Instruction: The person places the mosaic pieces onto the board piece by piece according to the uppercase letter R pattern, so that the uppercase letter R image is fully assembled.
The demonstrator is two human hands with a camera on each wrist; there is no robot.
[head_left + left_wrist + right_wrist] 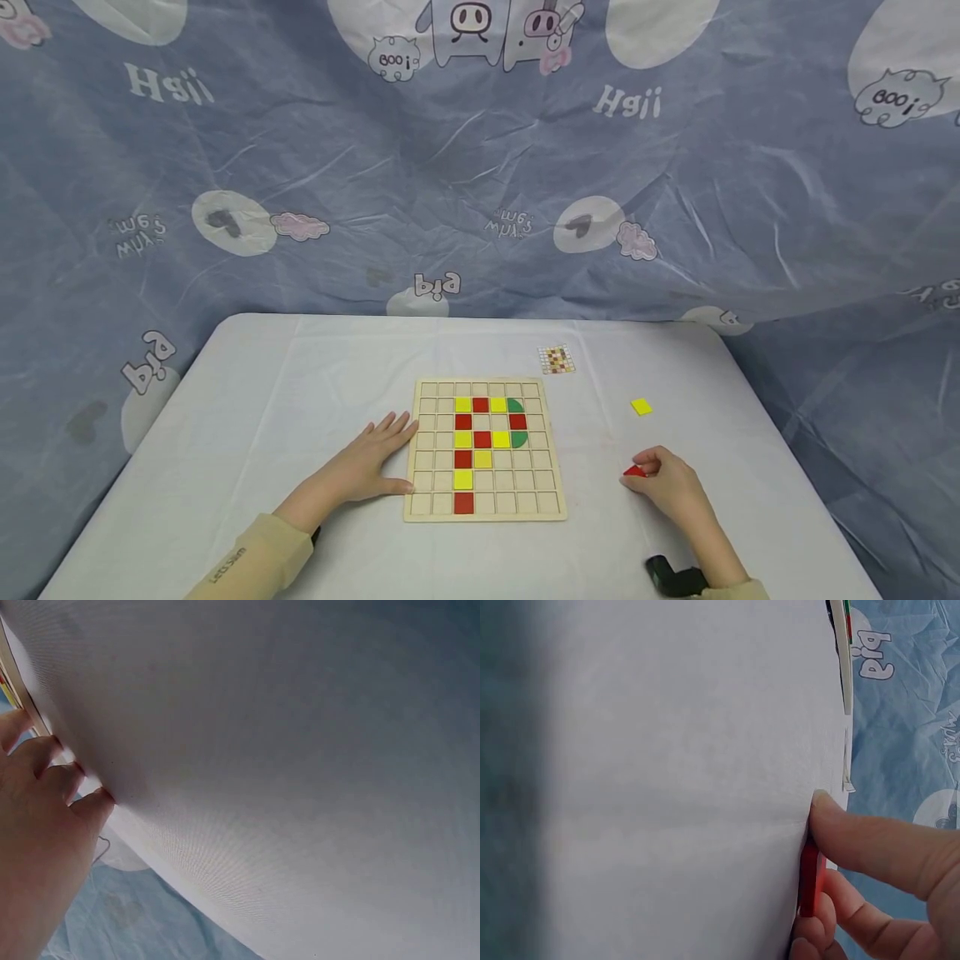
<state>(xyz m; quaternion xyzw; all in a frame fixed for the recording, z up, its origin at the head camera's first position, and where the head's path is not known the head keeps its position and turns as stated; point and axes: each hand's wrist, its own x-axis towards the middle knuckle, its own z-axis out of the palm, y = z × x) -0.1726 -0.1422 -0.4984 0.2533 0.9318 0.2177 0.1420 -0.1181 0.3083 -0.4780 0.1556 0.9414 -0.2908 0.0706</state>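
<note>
A wooden grid board [525,482] lies on the white table, with red, yellow and green tiles set in its squares. My left hand [372,460] rests at the board's left edge, fingers spread and thumb touching its lower side. In the left wrist view the fingers of the left hand [45,787] reach the board's edge. Right of the board, my right hand [669,485] pinches a red tile [634,472] close to the tabletop. The right wrist view shows this red tile [810,879] edge-on between thumb and fingers.
A yellow tile [641,407] lies on the table beyond the right hand. Behind the board's upper right corner is a small printed pattern card [557,359]. A black device [673,577] sits by the right wrist. Patterned blue cloth [450,167] hangs behind the table.
</note>
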